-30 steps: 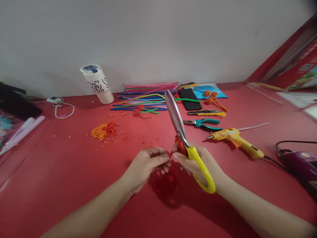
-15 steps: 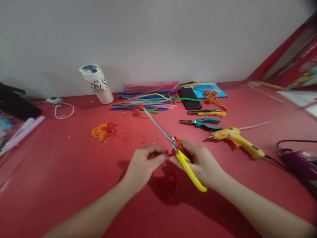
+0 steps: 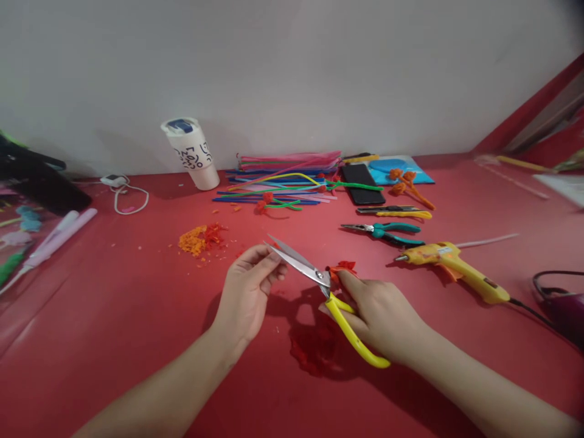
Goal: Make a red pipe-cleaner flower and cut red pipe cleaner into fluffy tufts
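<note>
My right hand [image 3: 378, 304] is wrapped round the yellow handles of a pair of scissors [image 3: 298, 263]. The blades point up and left, slightly apart. A crumpled red-orange piece [image 3: 344, 267] is also tucked at its fingers, beside the pivot. Close to the blade tips is my left hand [image 3: 250, 286], thumb and forefinger pinched together; what lies between them, if anything, is too small to make out. On the table below the scissors rests a heap of dark red scraps [image 3: 314, 350].
Orange and red snippets [image 3: 201, 238] lie left of centre. Behind are pipe cleaners [image 3: 283, 176], a white tumbler [image 3: 191, 155] and a phone [image 3: 364, 184]. To the right are pliers [image 3: 387, 231], a utility knife [image 3: 395, 212] and a yellow glue gun [image 3: 460, 271].
My left hand has moved up and left, from beside the red piece near the handles to the blade tips. The scissors have turned, and their blades now stand slightly apart.
</note>
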Tool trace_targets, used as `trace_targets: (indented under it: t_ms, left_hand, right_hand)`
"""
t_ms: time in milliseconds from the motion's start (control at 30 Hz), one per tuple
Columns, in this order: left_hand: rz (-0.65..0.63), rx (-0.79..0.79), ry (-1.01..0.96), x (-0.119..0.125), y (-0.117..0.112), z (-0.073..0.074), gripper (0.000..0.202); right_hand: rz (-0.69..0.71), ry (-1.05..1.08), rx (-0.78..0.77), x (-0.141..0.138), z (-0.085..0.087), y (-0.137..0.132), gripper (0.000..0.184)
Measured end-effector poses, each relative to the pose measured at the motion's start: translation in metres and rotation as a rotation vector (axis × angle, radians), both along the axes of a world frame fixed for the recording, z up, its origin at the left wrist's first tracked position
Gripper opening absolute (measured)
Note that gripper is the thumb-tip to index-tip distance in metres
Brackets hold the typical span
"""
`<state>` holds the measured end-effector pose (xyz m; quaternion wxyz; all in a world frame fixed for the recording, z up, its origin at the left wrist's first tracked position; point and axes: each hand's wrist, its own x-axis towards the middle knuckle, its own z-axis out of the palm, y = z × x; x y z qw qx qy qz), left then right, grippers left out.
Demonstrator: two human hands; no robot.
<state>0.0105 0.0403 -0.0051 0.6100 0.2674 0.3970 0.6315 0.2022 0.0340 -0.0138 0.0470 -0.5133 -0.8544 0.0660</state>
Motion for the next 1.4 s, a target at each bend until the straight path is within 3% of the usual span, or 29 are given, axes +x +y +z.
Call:
trace_targets:
  t_ms: [400, 1300, 1400]
  left_hand:
    - [0.013, 0.007, -0.039, -0.0002, 0.0002, 0.0029, 0.005]
    - [0.016, 0.003, -0.013, -0.0008, 0.0005, 0.0041, 0.002]
    - [0.014, -0.002, -0.007, -0.0008, 0.0002, 0.0042, 0.001]
  right_hand:
    - [0.013, 0.011, 0.085, -0.0023, -0.0046, -0.0017, 0.038]
    - [-0.028, -0.001, 0.08, -0.0004, -0.0077, -0.001, 0.04]
    - [-0.066, 0.038, 0.025, -0.0017, -0.0051, -0.0004, 0.039]
